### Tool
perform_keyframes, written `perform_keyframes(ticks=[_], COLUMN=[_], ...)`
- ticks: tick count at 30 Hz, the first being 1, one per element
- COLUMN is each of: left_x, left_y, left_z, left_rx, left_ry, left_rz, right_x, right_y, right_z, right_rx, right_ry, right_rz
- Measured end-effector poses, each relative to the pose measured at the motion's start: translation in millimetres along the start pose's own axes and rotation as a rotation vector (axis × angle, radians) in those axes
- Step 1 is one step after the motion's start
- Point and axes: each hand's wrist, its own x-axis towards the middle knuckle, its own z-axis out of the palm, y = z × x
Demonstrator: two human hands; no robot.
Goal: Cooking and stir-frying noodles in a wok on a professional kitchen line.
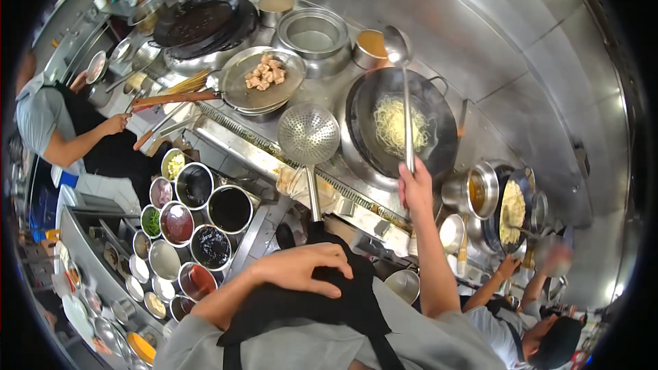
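Note:
My right hand [416, 188] is wrapped round the handle of a long metal ladle [408, 103]. Its bowl reaches past the far rim of a dark wok [442, 89], beside a pot of orange liquid [371, 42]. Pale thin strands [397, 127], like noodles or sprouts, lie in the wok. In front of my black apron, my left hand [305, 267] has its fingers apart and holds nothing. Nearest to it is the handle of a perforated skimmer [308, 133], which lies across the stove edge. Left of the wok, pale meat chunks [265, 72] sit in a wide strainer [236, 85].
Several containers of dark sauces [194, 185] and chopped ingredients stand at left. Behind are a lidless pot of cloudy liquid [312, 33] and another dark wok [199, 20]. Co-workers stand at far left [58, 123] and lower right [504, 322], the latter beside a wok of yellow food [512, 212].

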Motion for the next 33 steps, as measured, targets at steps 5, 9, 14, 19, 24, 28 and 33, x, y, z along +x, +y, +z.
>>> perform_keyframes(ticks=[5,9,14,19,24,28,33], left_x=[-24,-51,-23,-21,-86,-178,-254], left_y=[37,54,60,28,-103,-196,-338], left_z=[32,76,89,90,105,159,199], left_rx=[0.093,0.079,-0.071,-0.306,-0.209,-0.279,-0.401], left_ry=[0.544,0.965,1.182,1.295,1.37,1.352,1.304], left_rz=[-0.246,-0.385,-0.458,-0.415,-0.675,-0.932,-0.824], right_x=[138,247,330,330,331,346,337], right_y=[-18,-1,34,26,-5,-21,-10], right_z=[57,107,156,134,83,5,-128], right_rx=[0.033,-0.014,0.574,1.574,1.789,1.823,1.749], right_ry=[-0.162,-0.175,-0.511,-0.95,-0.925,-0.88,-0.621], right_rz=[0.005,-0.002,0.375,0.748,0.461,0.397,0.421])
